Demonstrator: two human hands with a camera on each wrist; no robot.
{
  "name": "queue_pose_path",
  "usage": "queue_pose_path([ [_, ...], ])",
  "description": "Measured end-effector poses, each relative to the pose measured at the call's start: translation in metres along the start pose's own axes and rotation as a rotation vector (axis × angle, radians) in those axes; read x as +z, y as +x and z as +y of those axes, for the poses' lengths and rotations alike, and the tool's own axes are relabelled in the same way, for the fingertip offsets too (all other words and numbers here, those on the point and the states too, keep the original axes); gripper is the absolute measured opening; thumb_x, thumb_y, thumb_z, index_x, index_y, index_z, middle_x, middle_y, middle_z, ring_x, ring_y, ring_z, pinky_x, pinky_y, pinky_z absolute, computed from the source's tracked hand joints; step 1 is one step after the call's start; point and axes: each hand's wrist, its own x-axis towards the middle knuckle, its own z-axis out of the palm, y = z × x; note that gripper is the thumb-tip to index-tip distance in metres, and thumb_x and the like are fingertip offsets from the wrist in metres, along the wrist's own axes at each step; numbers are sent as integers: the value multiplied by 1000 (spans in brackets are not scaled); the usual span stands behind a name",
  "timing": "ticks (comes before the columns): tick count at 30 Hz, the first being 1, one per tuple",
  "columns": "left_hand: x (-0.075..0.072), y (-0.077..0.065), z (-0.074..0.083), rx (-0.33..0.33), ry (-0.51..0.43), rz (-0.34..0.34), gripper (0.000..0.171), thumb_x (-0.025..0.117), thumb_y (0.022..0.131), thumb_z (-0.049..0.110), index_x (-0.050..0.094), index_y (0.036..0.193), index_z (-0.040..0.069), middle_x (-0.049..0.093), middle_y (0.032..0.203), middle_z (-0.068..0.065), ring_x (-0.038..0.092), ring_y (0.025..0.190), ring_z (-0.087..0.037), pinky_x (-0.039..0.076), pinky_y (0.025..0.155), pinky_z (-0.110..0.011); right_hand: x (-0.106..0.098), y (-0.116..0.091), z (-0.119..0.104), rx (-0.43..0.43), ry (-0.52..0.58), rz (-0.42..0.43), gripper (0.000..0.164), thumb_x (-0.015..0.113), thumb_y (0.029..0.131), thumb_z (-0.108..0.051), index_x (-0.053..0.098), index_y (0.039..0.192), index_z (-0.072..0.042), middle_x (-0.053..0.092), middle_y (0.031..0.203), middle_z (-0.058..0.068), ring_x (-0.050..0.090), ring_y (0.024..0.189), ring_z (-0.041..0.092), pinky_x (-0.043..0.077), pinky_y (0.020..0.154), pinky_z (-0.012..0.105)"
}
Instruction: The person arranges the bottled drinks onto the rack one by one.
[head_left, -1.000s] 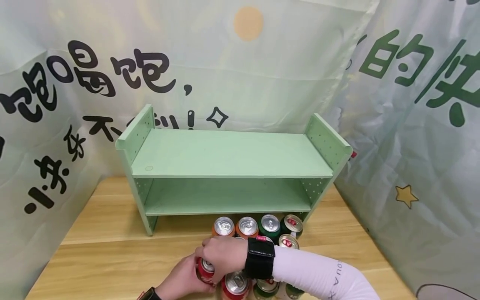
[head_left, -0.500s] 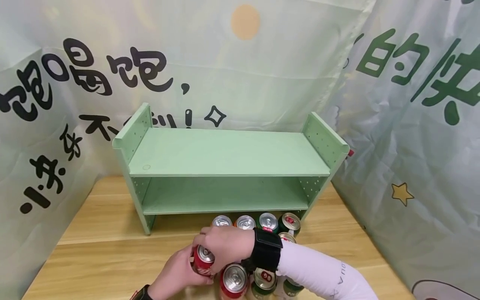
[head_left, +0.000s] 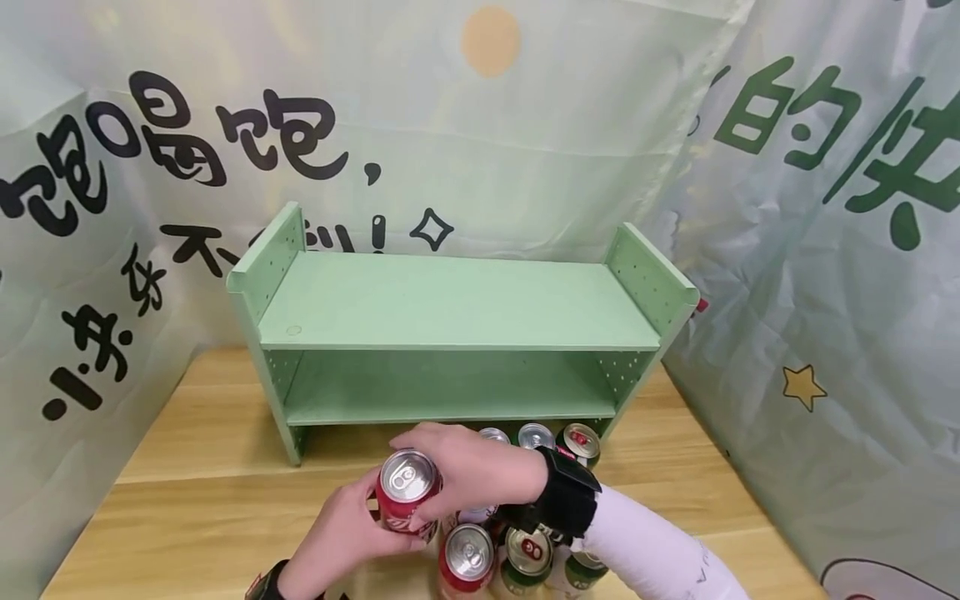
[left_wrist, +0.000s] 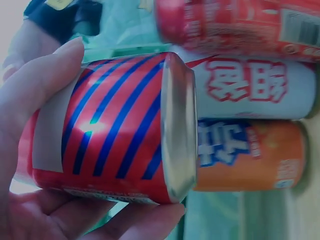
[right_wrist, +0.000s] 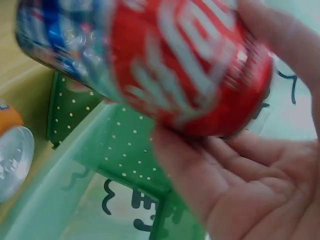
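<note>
Both hands hold one red soda can (head_left: 406,479) upright in front of the shelf's left half, its silver lid facing up. My left hand (head_left: 347,527) grips it from the left. In the left wrist view the red can (left_wrist: 115,120) shows blue diagonal stripes, with the thumb on one side and fingers on the other. My right hand (head_left: 476,468) is curled round the can's right side. In the right wrist view white lettering shows on the blurred red can (right_wrist: 192,65), between thumb and fingers. My right hand and wristband hide some cans behind them.
A light green two-tier shelf (head_left: 457,302) stands on the wooden table (head_left: 172,483). Close by stand a red can (head_left: 468,557), a green can (head_left: 528,557) and several others. The left wrist view shows a white can (left_wrist: 250,87) and an orange can (left_wrist: 255,155).
The red can has moved up and away from me in the head view, with both hands on it. My right hand has shifted right along it, uncovering more of the lid.
</note>
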Motion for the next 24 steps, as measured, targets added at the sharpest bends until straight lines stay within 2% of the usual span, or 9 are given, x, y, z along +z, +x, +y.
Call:
queue_pose_path([
  [4,-7,1,8,18,44,37,72,91,48,42,64,108,12,71,95,2,65,85,-11,54,73,-27,3,-10,8,-14,187,109,75,79,77,-28,43,139,-8,53,134,6,51,119,12,45,96,20],
  [6,-11,2,11,61,84,49,70,91,49,41,64,107,11,71,94,2,65,83,-10,55,70,-27,5,-12,11,-40,286,144,75,80,76,-24,43,139,-8,55,131,7,53,117,11,46,94,20],
  [9,-18,3,15,86,115,40,69,91,50,39,64,107,12,70,95,3,64,82,-9,54,69,-27,9,-11,15,-90,393,171,75,82,73,-21,44,138,-8,57,128,6,55,114,9,48,91,19],
  [12,-25,5,21,76,116,17,69,91,50,41,64,108,14,70,96,5,63,83,-8,53,70,-26,12,-10,17,-104,436,202,78,84,70,-22,45,137,-11,58,128,4,55,115,9,46,95,22],
  [16,-30,8,26,64,93,-18,69,89,52,47,64,108,16,69,98,6,63,86,-9,53,71,-25,15,-12,16,-68,482,233,82,85,68,-22,43,139,-14,56,130,1,54,116,9,45,98,24],
  [18,-31,9,28,81,98,-25,70,88,53,48,64,110,16,69,100,6,64,87,-9,54,72,-26,16,-14,15,-55,491,253,83,86,68,-23,43,139,-16,56,130,0,54,116,9,45,97,24],
  [20,-32,10,30,96,93,-32,72,88,54,48,63,113,15,69,103,5,64,90,-11,54,74,-26,16,-15,14,-64,506,278,83,86,68,-21,44,139,-16,57,129,1,55,114,10,47,95,24],
  [24,-35,13,34,70,80,-49,74,88,53,47,63,115,16,68,104,5,64,92,-12,54,76,-30,15,-16,12,-105,552,327,82,86,67,-16,45,138,-14,58,127,5,57,112,11,51,90,25],
])
